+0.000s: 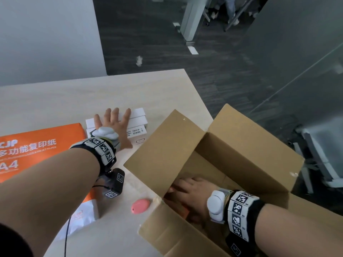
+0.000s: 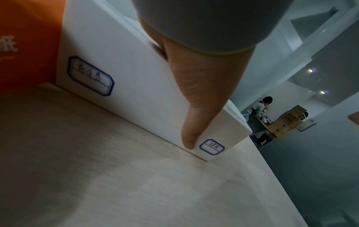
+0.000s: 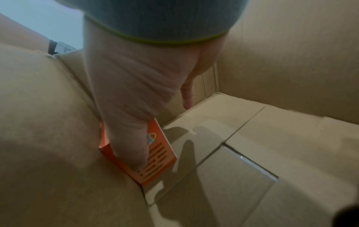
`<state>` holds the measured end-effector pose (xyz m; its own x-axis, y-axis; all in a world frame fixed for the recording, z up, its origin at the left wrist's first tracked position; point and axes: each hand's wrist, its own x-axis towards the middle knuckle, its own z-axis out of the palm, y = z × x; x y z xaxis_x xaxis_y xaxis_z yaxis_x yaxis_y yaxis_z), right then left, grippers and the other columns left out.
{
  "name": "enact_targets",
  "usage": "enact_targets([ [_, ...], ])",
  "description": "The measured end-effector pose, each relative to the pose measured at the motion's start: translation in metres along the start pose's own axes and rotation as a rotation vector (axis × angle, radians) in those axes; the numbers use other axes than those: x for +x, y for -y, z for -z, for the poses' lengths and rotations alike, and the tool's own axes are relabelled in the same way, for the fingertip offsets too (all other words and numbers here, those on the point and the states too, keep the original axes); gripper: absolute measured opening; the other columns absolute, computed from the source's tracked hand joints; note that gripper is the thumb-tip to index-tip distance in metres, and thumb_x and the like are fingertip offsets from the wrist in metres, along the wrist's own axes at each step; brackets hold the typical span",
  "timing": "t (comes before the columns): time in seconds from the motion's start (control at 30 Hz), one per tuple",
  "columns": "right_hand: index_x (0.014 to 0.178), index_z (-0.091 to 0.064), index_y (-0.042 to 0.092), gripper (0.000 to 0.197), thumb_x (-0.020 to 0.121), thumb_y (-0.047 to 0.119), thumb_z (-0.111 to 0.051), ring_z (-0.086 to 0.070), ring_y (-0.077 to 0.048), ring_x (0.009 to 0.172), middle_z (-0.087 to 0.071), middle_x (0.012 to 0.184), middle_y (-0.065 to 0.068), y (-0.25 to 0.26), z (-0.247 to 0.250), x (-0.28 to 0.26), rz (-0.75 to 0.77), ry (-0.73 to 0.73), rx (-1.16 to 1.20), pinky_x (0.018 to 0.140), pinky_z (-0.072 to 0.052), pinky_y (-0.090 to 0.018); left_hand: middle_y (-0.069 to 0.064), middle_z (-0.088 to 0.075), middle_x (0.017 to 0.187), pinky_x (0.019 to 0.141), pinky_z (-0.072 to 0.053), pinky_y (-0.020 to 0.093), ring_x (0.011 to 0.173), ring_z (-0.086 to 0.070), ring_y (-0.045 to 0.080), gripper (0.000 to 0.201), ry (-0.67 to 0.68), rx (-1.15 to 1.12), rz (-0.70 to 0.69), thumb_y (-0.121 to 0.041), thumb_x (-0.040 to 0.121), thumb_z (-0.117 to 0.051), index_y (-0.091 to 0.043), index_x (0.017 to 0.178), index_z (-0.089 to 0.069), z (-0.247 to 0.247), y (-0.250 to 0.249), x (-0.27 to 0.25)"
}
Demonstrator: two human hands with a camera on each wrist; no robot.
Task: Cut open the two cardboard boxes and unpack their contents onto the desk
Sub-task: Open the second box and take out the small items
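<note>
The right hand [image 1: 193,193] is deep inside the open cardboard box [image 1: 241,151], which sits at the table's [image 1: 55,97] near right corner, and its thumb presses the printed face of an orange packet [image 3: 155,155] standing on edge against the box's inner wall. Whether the fingers behind have actually closed on it is hard to say, since the hand hides them; the grip looks like a pinch on the packet, probably a shallow one. If so, the packet could slide out of it on the way up, or catch under the near flap [image 1: 167,236] and twist free. The left hand [image 1: 113,125] lies flat and released, fingers spread, on a stack of white boxes [image 1: 138,117] already on the table beside an orange ream of paper [image 1: 37,145]; it steadies nothing on the cardboard box. With no hand holding that box down, a firm pull could drag or tip it, and it appears to overhang the table's edge, so it could go over. A small pink object [image 1: 140,205], perhaps the cutter, lies just beside the box's near corner and could be knocked if the box shifts.
</note>
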<state>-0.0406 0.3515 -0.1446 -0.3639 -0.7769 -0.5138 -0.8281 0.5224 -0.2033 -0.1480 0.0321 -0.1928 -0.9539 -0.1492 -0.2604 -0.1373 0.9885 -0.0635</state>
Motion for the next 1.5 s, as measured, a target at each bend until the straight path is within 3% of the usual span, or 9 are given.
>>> enact_targets([
  [0.2, 0.137, -0.042, 0.024, 0.072, 0.071, 0.046, -0.059, -0.051, -0.028, 0.119, -0.035, 0.148, 0.0, 0.005, 0.003, -0.006, 0.001, 0.011, -0.058, 0.084, -0.052, -0.045, 0.007, 0.008, 0.17, 0.122, -0.001, 0.063, 0.156, 0.01, 0.032, 0.13, -0.013, -0.056, -0.078, -0.076, 0.064, -0.069, -0.035, 0.158, 0.011, -0.003, 0.007, -0.006],
  [0.37, 0.143, -0.031, 0.038, 0.065, 0.081, 0.045, -0.046, -0.057, -0.028, 0.109, -0.044, 0.135, -0.001, 0.012, 0.017, -0.004, -0.014, -0.007, -0.011, 0.083, -0.052, -0.043, -0.002, -0.003, 0.17, 0.122, -0.005, 0.056, 0.157, 0.004, 0.023, 0.121, -0.002, -0.162, -0.093, -0.075, 0.065, -0.071, -0.041, 0.159, -0.002, 0.019, 0.022, -0.023],
  [0.6, 0.149, -0.025, 0.043, 0.099, 0.065, 0.055, -0.076, -0.053, -0.011, 0.105, -0.029, 0.13, 0.013, -0.018, 0.051, -0.042, -0.258, -0.144, 0.311, 0.084, -0.045, -0.021, -0.003, -0.055, 0.146, 0.105, -0.04, 0.042, 0.133, -0.049, 0.025, 0.048, -0.112, -0.558, -0.027, -0.04, 0.089, -0.069, -0.034, 0.136, -0.058, 0.074, 0.04, -0.06],
  [0.77, 0.143, -0.032, 0.053, 0.09, 0.062, 0.055, -0.071, -0.045, 0.001, 0.121, -0.028, 0.131, 0.031, -0.022, 0.097, -0.061, -0.342, -0.456, 0.621, 0.105, -0.048, -0.035, -0.016, -0.069, 0.109, 0.087, -0.051, 0.03, 0.099, -0.066, 0.007, 0.015, -0.226, -0.856, -0.147, -0.031, 0.091, -0.067, -0.041, 0.102, -0.066, 0.118, 0.019, -0.108],
  [0.9, 0.149, -0.027, 0.048, 0.098, 0.066, 0.044, -0.079, -0.041, 0.004, 0.128, -0.034, 0.137, 0.016, 0.0, 0.131, -0.055, -0.226, -0.57, 0.639, 0.108, -0.043, -0.026, -0.02, -0.06, 0.127, 0.098, -0.05, 0.033, 0.104, -0.059, 0.004, 0.062, -0.13, -0.889, -0.392, -0.057, 0.073, -0.077, -0.043, 0.13, -0.057, 0.145, -0.014, -0.153],
  [1.03, 0.154, -0.017, 0.045, 0.114, 0.065, 0.036, -0.087, -0.043, 0.006, 0.126, -0.034, 0.139, 0.012, 0.026, 0.153, -0.033, -0.144, -0.651, 0.681, 0.098, -0.046, -0.018, -0.011, -0.049, 0.145, 0.106, -0.043, 0.038, 0.123, -0.048, 0.015, 0.125, -0.08, -0.684, -0.512, -0.064, 0.058, -0.087, -0.039, 0.158, -0.015, 0.153, -0.034, -0.171],
  [1.2, 0.146, -0.022, 0.06, 0.101, 0.072, 0.032, -0.085, -0.051, 0.006, 0.112, -0.037, 0.137, 0.027, 0.045, 0.154, -0.022, -0.092, -0.645, 0.693, 0.085, -0.046, -0.018, -0.009, -0.05, 0.125, 0.097, -0.049, 0.035, 0.11, -0.054, 0.015, 0.114, -0.16, -0.571, -0.465, -0.069, 0.056, -0.084, -0.045, 0.149, -0.024, 0.139, -0.017, -0.172],
  [1.3, 0.144, -0.027, 0.061, 0.081, 0.08, 0.042, -0.073, -0.061, -0.002, 0.108, -0.03, 0.137, 0.044, 0.047, 0.149, -0.025, -0.105, -0.612, 0.718, 0.08, -0.049, -0.02, -0.008, -0.048, 0.134, 0.097, -0.051, 0.038, 0.116, -0.057, 0.019, 0.115, -0.133, -0.565, -0.349, -0.068, 0.053, -0.078, -0.045, 0.151, -0.023, 0.127, 0.005, -0.173],
  [1.5, 0.129, -0.05, 0.054, 0.046, 0.093, 0.03, -0.066, -0.064, -0.012, 0.087, -0.053, 0.13, 0.023, 0.014, 0.122, -0.048, -0.285, -0.726, 0.761, 0.084, -0.051, -0.023, 0.006, -0.044, 0.139, 0.096, -0.048, 0.035, 0.114, -0.059, 0.03, 0.125, -0.071, -0.718, 0.001, -0.056, 0.043, -0.07, -0.031, 0.157, -0.025, 0.101, 0.069, -0.161],
])
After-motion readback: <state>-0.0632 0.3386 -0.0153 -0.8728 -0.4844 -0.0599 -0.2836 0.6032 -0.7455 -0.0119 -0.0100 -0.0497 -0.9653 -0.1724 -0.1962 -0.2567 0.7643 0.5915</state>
